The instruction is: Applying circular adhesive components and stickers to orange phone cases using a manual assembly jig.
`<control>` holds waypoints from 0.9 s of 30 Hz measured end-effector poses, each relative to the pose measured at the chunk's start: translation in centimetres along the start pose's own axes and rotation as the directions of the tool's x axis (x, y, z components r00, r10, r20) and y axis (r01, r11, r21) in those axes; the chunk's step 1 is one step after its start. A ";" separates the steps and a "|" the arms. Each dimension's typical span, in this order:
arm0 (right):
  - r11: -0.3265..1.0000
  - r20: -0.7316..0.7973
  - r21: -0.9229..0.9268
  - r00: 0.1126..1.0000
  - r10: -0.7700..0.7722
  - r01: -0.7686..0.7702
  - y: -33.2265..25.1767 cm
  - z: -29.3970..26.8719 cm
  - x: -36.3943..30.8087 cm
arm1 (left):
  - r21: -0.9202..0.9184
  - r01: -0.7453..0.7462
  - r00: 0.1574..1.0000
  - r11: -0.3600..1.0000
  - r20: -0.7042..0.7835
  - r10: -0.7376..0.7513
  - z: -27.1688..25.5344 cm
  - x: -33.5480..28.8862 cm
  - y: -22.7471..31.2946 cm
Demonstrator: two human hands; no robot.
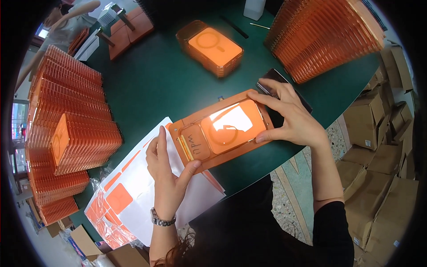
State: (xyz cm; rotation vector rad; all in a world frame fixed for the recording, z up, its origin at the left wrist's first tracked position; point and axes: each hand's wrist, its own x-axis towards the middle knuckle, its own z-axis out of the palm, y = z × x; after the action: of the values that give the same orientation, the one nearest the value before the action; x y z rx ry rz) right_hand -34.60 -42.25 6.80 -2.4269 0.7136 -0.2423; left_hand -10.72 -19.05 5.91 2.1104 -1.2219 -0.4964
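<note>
An orange rectangular frame [222, 129] is tilted in front of me, gripped at both ends. My left hand [169, 169] has its thumb on the near left corner and its fingers along the left side. The thumb and fingers of my right hand [289, 115] clasp the opposite end. Inside the frame lies a clear, shallow plastic piece, with a glossy orange panel [253, 122] bearing a ring outline filling its right part. Handwriting marks the left part, beside a yellowish strip [186, 146]. Just behind my right hand lies a dark, flat phone-like object [302, 95].
Tall stacks of clear orange trays stand at left [75, 98] and far right [324, 40]. A smaller tray pile [213, 46] sits on the green table [142, 75]. White-backed sheets [138, 200] lie near left. Cardboard boxes [369, 196] are at right; another person [73, 20] is far left.
</note>
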 end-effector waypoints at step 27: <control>0.893 -0.013 0.217 0.916 -0.400 0.393 -4.9 -1.8 5.1 | -0.130 -0.631 0.768 0.765 -0.246 0.592 -2.4 4.6 -0.5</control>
State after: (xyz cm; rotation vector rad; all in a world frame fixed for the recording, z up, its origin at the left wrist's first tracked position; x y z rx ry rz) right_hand -28.76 -42.64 11.19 -2.3368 0.1543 -0.4181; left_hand -6.67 -22.03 7.32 1.4177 -1.5728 -0.1042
